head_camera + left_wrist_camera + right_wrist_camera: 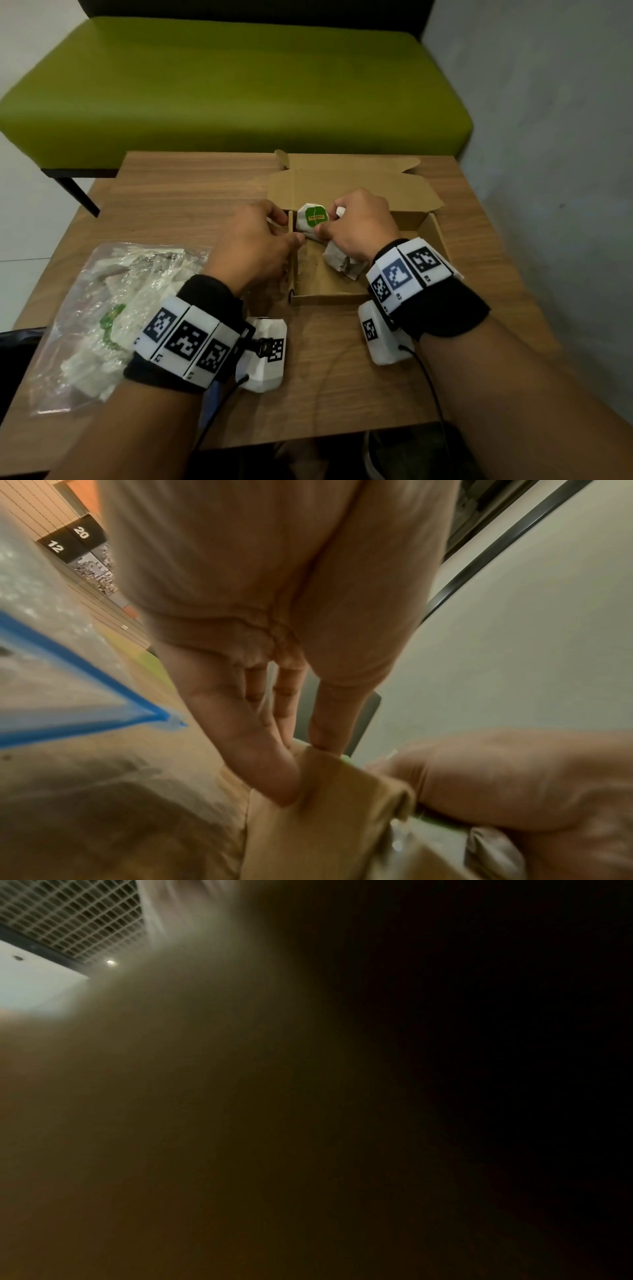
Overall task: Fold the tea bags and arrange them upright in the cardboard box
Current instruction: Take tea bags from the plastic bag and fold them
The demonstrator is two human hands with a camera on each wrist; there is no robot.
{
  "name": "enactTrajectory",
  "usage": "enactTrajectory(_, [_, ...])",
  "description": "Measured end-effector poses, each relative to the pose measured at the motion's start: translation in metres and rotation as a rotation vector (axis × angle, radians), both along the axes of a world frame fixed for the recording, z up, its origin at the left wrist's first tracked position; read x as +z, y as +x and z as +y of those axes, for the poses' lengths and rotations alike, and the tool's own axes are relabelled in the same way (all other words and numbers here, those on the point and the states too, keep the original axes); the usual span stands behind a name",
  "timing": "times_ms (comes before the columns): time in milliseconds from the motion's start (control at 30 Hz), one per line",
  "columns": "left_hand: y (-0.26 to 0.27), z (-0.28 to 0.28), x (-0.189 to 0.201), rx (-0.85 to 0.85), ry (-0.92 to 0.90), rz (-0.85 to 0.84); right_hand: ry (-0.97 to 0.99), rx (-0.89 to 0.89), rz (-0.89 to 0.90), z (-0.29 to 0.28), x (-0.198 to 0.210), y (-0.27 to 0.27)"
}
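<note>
Tea bag (312,219) is standing up in the cardboard box (430,230) — right hand (356,226) is pinching it, left hand (257,240) is pinching the box wall — better push it snug into the corner.

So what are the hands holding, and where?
The right hand pinches the green-label tea bag by its right edge. The left hand grips the cardboard box by its left wall.

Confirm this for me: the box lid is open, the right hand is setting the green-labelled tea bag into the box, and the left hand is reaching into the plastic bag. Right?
Not quite. The left hand is not in the plastic bag; it grips the left wall of the cardboard box, as head and left wrist views show. The rest stands: lid open, right hand holding the green-labelled tea bag in the box.
</note>
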State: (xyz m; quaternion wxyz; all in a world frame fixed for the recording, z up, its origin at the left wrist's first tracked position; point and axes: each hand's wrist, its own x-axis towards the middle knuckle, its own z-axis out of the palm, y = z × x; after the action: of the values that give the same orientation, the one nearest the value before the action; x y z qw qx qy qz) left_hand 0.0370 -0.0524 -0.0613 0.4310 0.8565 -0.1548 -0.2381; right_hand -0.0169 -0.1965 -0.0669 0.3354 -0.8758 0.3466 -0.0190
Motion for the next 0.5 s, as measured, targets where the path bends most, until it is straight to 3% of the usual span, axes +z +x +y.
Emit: enactTrajectory(500, [0.0027, 0.0005, -0.0016, 0.001, 0.022, 0.038, 0.117, 0.144, 0.11, -0.0015, -0.0007, -0.0086])
